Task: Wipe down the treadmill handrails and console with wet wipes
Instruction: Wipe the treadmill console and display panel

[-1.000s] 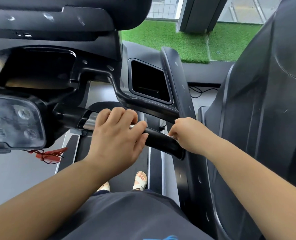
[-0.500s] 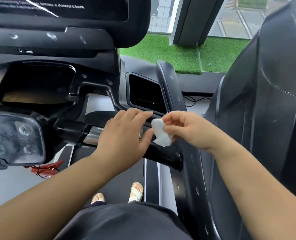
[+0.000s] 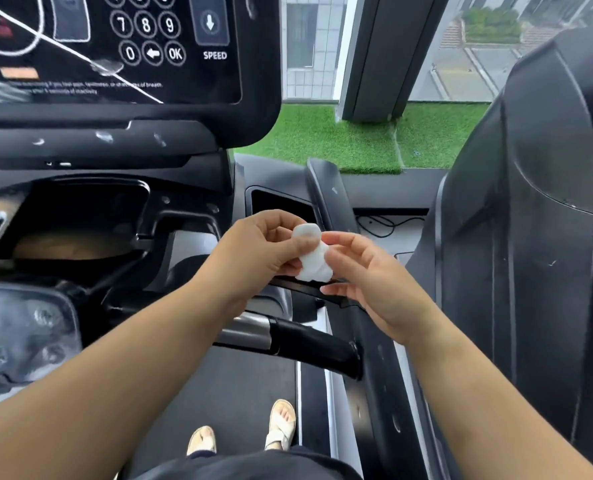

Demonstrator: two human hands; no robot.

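Nearest to me, my feet in pale strap sandals (image 3: 281, 424) stand on the dark treadmill belt (image 3: 239, 382). Above them runs the black cylindrical handrail grip with a silver metal section (image 3: 308, 344), crossing from left to right, and neither of my hands touches it.

My hands are together in the air above that grip, meeting at the crumpled white wet wipe (image 3: 314, 256). My left hand (image 3: 253, 247) pinches the wipe between thumb and curled fingers. My right hand (image 3: 367, 282) has its upper fingertips against the wipe's right side, the lower fingers spread loosely below; whether it grips the wipe or only touches it I cannot tell.

To my left sits a small rounded black control pod with round buttons (image 3: 21, 334), blurred. Behind the hands a curved black side handrail (image 3: 329, 199) rises away from me. On my right stands the dark grey moulded shroud of a neighbouring machine (image 3: 530, 237). Higher up on the left is the glossy black console with a white number keypad (image 3: 142, 46), marked SPEED. Farthest off lies a strip of green artificial turf (image 3: 322, 136).
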